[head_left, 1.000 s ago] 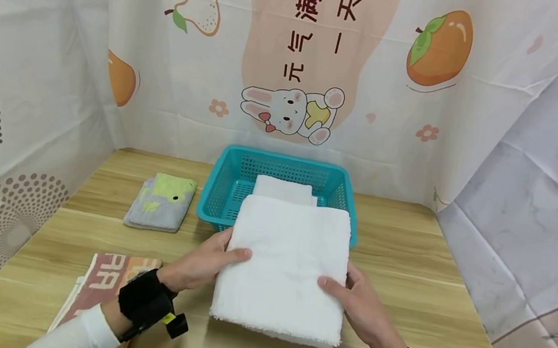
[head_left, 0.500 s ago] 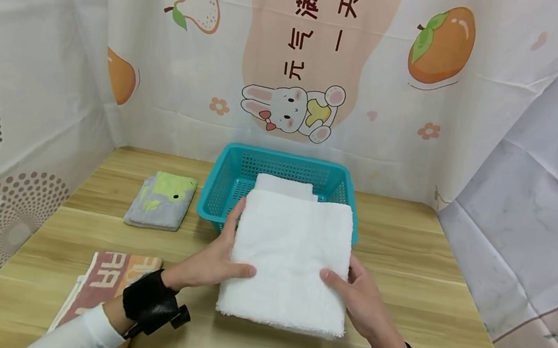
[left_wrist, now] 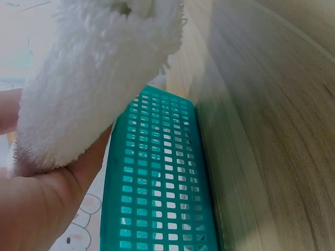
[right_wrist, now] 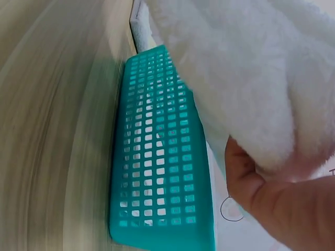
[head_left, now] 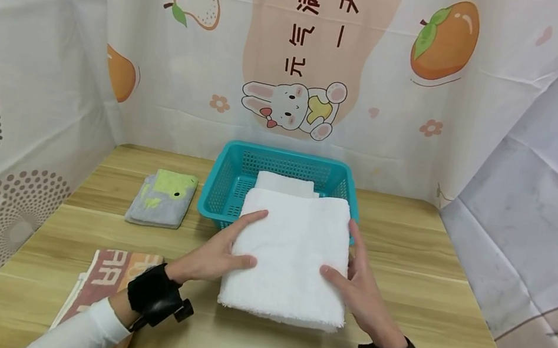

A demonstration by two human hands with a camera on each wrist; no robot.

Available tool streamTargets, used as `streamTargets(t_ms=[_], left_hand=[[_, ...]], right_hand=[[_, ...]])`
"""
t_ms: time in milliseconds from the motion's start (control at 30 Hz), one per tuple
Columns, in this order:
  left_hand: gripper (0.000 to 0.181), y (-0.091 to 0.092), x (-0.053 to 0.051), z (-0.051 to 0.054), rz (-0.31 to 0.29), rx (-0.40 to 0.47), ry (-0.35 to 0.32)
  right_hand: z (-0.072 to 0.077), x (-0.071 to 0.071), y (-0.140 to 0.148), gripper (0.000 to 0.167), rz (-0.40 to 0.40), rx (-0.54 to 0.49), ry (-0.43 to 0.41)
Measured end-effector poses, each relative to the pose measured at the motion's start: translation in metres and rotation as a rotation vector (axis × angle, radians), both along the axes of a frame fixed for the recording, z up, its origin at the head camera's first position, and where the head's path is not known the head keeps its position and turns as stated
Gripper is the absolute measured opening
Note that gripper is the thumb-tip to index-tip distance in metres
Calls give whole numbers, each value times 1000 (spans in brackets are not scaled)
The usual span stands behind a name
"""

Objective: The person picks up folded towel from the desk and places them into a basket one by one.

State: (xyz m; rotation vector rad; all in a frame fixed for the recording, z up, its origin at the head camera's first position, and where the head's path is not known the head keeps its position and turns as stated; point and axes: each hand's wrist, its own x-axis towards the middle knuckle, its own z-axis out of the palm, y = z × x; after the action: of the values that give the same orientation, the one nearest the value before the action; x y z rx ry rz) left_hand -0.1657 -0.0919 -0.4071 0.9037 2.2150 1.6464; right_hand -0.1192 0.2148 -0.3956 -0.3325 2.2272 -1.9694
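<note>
A thick folded white towel (head_left: 291, 259) hangs tilted over the near part of a teal basket (head_left: 287, 152). My left hand (head_left: 216, 255) grips its left edge, thumb and index finger on top. At its right edge my right hand (head_left: 366, 296) holds on, thumb on top and index finger raised along the side. Both wrist views show the towel's fluffy edge (left_wrist: 78, 94) between thumb and fingers; the fingers beneath are partly hidden. Inside the basket another folded white towel (head_left: 285, 184) is partly covered.
On the wooden table (head_left: 414, 276) left of the basket lies a folded grey towel (head_left: 161, 214) with a green animal pattern. Nearer, a brown and orange folded towel (head_left: 106, 280) is partly under my left forearm. Printed cloth (head_left: 174, 82) hangs behind and along both sides.
The white towel has shifted slightly up in the head view, over the basket. My left index finger has moved onto its top, and my right index finger has lifted along the right edge.
</note>
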Motion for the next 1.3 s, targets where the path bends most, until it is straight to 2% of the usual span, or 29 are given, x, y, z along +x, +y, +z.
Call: streamTargets(t_ms=[167,400,533,700,867,967,1133,1300], left_hand=[[84,-1,-2,2,10,15,-34],[83,0,-5,3,30,46,-70],[83,0,-5,5,38,56,-86],[82,1,-9,8,63,48,-48],[79,3,-15,12,102,62,-10],[77,4,-18,13,111,73,-13],[73,5,-24,14,123,93,-23],[70,9,-33,19,164,91,1]], right_hand=[[0,-1,2,86,47,119,81],[-3,-2,5,98,138,197,165],[-4,-2,6,98,148,247,204],[-1,-4,6,90,113,217,182],[5,-6,5,71,33,183,129],[7,-6,4,62,-7,186,96],[10,-10,3,61,-35,179,87],[14,-19,3,61,-63,160,99]])
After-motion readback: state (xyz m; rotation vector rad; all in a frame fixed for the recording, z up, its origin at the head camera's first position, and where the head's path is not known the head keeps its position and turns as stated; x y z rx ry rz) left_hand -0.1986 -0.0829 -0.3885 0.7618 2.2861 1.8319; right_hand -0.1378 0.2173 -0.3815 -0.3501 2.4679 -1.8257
